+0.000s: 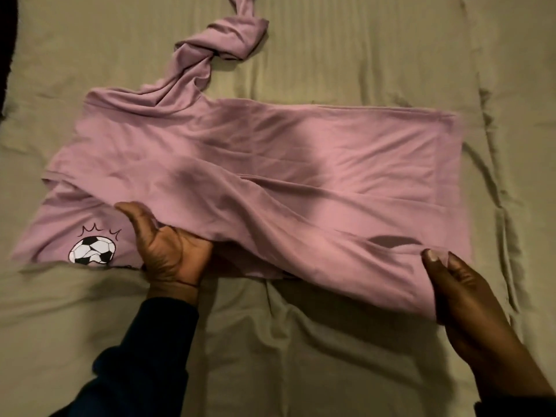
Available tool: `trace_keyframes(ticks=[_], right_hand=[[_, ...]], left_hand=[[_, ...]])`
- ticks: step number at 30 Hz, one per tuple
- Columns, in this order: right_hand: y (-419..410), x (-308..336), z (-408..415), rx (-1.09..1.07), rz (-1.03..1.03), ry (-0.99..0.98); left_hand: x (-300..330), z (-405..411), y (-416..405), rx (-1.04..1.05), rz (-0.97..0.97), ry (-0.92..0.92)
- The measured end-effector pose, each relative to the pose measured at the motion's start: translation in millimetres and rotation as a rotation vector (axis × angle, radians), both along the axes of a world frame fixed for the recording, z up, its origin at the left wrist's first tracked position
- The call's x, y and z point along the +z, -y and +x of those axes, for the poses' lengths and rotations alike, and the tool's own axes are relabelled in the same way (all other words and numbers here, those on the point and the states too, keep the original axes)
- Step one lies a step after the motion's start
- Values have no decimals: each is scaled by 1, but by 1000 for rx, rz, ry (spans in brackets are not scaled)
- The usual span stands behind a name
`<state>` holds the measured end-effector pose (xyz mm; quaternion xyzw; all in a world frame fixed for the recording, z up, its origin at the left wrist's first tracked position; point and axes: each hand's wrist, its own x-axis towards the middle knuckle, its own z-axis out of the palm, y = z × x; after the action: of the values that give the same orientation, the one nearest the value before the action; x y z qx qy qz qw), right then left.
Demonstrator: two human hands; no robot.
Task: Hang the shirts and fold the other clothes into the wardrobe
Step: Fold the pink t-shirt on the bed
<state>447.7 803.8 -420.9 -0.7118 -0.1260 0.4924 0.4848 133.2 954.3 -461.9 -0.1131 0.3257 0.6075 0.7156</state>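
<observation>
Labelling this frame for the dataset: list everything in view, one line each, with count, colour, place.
garment: 1, pink, spread across the middle of the bed, near edge lifted
twisted sleeve: 1, pink, bunched at the far side of the garment
football print: 1, black and white, near-left corner of the garment
bed sheet: 1, beige, creased, under everything
dark sleeve: 1, navy, on the left arm
left hand: 1, grips the garment's near edge
right hand: 1, pinches the near-right corner
</observation>
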Motion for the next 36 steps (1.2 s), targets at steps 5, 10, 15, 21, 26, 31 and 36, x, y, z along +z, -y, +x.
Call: trace_keyframes(ticks=[5, 10, 15, 21, 26, 31, 36], right_hand=[[-2, -34, 14, -48, -100, 301], [0, -45, 16, -52, -96, 338], [-5, -45, 22, -9, -74, 344], [0, -49, 33, -199, -33, 347], [4, -50, 51, -217, -212, 477], [-14, -47, 35, 119, -166, 1225], [-81, -52, -55, 434, 264, 1007]], left_hand=[[-23, -16, -5, 75, 127, -82], [-24, 18, 29, -112, 132, -172], [-28, 45, 42, -222, -19, -186], [-26, 60, 50, -328, 22, -103], [-33, 37, 41, -175, 52, 11], [-35, 40, 35, -201, -7, -7], [-27, 52, 44, -251, -43, 2]])
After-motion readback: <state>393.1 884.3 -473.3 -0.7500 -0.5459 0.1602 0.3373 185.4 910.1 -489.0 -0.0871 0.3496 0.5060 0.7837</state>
